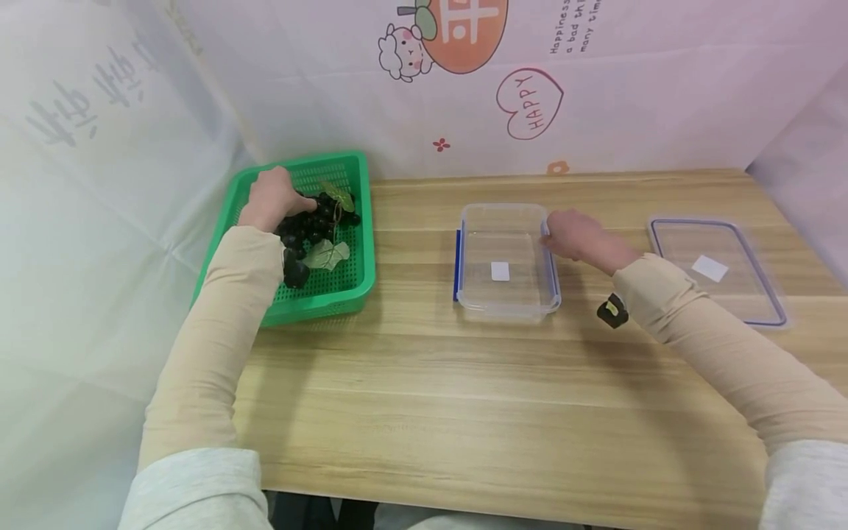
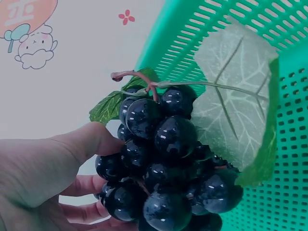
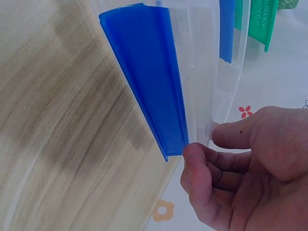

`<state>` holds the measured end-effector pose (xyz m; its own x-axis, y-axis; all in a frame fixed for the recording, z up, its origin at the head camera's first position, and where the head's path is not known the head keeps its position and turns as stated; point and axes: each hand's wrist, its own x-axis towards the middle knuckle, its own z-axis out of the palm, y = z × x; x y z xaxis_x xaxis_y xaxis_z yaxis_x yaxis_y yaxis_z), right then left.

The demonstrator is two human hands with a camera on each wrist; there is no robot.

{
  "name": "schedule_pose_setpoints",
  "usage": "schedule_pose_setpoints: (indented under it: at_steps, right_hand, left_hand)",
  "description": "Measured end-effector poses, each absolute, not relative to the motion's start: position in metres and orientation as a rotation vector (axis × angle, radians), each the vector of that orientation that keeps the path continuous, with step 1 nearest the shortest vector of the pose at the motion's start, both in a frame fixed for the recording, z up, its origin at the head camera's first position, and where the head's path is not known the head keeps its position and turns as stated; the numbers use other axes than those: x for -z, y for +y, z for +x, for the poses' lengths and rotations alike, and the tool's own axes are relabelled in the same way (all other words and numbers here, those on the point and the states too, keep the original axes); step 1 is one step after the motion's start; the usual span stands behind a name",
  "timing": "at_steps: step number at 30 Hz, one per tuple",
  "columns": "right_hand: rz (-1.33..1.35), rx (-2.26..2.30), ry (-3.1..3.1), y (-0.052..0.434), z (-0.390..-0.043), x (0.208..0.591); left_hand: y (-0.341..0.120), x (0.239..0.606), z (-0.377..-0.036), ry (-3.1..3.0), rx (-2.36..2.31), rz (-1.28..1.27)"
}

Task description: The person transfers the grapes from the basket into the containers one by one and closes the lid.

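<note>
A bunch of dark grapes (image 2: 163,163) with leaves lies in the green basket (image 1: 363,221) at the left. My left hand (image 1: 270,199) reaches into the basket and grips the grapes, its thumb on one side and fingers curled round the other in the left wrist view. Toward the middle of the table stands a clear plastic container (image 1: 500,298) with blue side latches and a white label. My right hand (image 1: 578,237) pinches the container's right wall between thumb and fingers, beside a hanging blue latch (image 3: 147,77) in the right wrist view.
A clear lid (image 1: 682,235) with a blue seal lies on the wooden table (image 1: 464,412) at the right, partly behind the right forearm. Printed white cloth (image 1: 629,110) hangs along the back and left.
</note>
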<state>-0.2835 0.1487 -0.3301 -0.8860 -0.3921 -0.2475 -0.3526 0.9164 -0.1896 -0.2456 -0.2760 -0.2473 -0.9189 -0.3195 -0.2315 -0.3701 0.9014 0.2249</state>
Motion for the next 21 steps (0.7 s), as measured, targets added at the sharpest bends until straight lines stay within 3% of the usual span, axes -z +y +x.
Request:
schedule_pose_setpoints:
  at_steps: [21]
  right_hand:
    - [-0.578,0.238,2.798,0.15,-0.28,0.328]
  left_hand:
    - [-0.258,0.232,-0.243,3.019,-0.438,-0.486]
